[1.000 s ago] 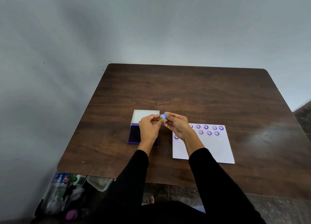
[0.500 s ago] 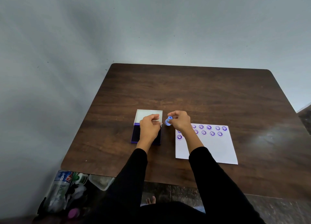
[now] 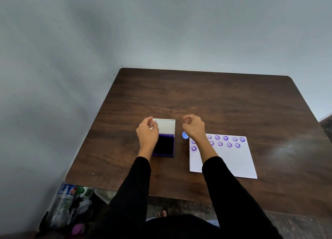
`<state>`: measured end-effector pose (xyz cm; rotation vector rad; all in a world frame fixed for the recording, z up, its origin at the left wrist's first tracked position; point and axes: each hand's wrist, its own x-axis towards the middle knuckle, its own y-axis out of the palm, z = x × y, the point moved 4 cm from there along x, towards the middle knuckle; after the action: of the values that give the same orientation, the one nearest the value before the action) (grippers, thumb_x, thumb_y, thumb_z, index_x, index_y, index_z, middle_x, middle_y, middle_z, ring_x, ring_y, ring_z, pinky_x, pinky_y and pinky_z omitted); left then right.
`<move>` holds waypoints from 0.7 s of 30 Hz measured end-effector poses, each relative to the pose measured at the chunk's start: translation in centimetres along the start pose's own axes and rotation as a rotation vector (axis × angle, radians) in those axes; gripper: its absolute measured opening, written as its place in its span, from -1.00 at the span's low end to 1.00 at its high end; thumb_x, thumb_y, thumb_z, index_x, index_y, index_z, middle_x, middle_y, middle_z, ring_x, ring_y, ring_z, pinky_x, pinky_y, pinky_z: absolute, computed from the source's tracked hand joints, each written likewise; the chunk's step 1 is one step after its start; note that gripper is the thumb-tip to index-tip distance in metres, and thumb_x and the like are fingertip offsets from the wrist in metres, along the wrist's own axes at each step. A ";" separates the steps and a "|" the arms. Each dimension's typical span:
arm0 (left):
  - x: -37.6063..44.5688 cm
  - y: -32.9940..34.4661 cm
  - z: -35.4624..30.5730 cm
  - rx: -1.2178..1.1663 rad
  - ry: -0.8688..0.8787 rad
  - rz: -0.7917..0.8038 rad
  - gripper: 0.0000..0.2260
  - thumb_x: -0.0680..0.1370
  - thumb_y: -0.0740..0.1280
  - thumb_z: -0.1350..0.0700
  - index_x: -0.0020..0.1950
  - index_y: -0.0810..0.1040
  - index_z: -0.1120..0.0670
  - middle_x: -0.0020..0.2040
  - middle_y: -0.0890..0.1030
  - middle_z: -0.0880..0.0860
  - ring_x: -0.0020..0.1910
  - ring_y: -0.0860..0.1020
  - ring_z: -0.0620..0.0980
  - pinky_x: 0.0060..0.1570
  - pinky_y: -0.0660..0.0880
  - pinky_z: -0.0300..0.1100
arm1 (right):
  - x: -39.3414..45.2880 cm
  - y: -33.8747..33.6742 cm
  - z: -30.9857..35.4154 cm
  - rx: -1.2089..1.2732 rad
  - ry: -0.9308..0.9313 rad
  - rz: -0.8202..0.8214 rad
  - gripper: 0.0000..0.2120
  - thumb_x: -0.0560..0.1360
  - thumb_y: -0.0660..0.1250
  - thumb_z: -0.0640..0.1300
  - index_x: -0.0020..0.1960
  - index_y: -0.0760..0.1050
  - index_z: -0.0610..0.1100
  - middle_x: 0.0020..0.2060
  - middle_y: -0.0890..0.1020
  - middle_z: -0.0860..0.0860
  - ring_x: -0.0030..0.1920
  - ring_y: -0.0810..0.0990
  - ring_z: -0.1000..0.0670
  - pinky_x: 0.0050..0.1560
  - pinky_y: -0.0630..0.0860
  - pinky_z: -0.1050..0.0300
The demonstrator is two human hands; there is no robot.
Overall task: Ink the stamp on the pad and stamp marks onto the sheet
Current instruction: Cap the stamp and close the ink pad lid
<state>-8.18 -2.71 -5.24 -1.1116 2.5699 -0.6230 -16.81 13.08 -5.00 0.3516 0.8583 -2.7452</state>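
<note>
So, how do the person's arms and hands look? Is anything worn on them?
Both arms are covered by long black sleeves, left and right, plain, with no visible markings, ending at the wrists. The left hand and right hand are bare: no gloves, and I can see no rings, watch or bracelet.

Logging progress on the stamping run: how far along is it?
Done: two rows of purple marks plus one below on the sheet. In hand: the right hand is beside the blue stamp, grip unclear; the ink pad is open under the left hand. Left: the bare lower sheet.
</note>
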 end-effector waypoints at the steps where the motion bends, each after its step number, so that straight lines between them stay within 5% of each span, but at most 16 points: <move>1: 0.4 -0.2 0.2 0.006 -0.027 -0.004 -0.71 0.58 0.25 0.11 0.26 0.50 0.19 0.17 0.60 0.15 0.14 0.54 0.06 0.20 0.47 -0.05 | 0.1 0.2 0.4 0.006 -0.010 -0.011 -0.66 0.44 0.20 -0.29 0.19 0.52 -0.17 0.16 0.61 -0.14 0.22 0.53 -0.11 0.20 0.41 0.12; 9: 2.5 -0.6 1.3 0.027 -0.139 0.060 -0.57 0.61 0.05 -0.16 -0.14 0.50 0.14 -0.18 0.52 0.02 -0.03 0.47 0.06 -0.04 0.31 -0.10 | 0.5 3.7 2.0 -0.249 -0.097 0.061 -0.59 0.53 0.13 -0.14 0.36 0.32 -0.15 0.22 0.57 -0.20 0.28 0.45 -0.24 0.32 0.30 -0.06; 15: 3.7 0.2 2.2 0.099 -0.222 0.182 -0.44 0.57 -0.01 -0.27 0.18 0.48 0.15 0.19 0.53 0.14 0.18 0.46 0.12 0.08 0.32 -0.08 | 0.9 5.4 2.3 -0.448 -0.101 0.131 -0.54 0.54 0.12 -0.09 0.39 0.22 -0.21 0.24 0.50 -0.32 0.38 0.31 -0.28 0.46 0.07 -0.12; 18: 4.2 0.2 2.1 0.126 -0.251 0.187 -0.40 0.56 -0.03 -0.30 0.22 0.46 0.16 0.22 0.52 0.16 0.21 0.45 0.14 0.23 0.38 0.03 | 1.1 6.1 2.3 -0.504 -0.085 0.152 -0.54 0.53 0.13 -0.07 0.38 0.22 -0.22 0.23 0.52 -0.31 0.41 0.28 -0.27 0.50 -0.03 -0.12; 21: 4.6 0.0 1.9 0.109 -0.263 0.195 -0.36 0.55 -0.04 -0.32 0.23 0.46 0.17 0.22 0.52 0.17 0.19 0.46 0.13 0.18 0.38 0.00 | 1.3 6.3 2.6 -0.489 -0.065 0.122 -0.55 0.51 0.16 -0.07 0.34 0.26 -0.23 0.19 0.55 -0.29 0.36 0.33 -0.26 0.49 -0.04 -0.13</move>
<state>-10.50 -6.69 -7.25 -0.8334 2.3516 -0.5242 -16.62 6.36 -6.59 0.2073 1.3901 -2.3200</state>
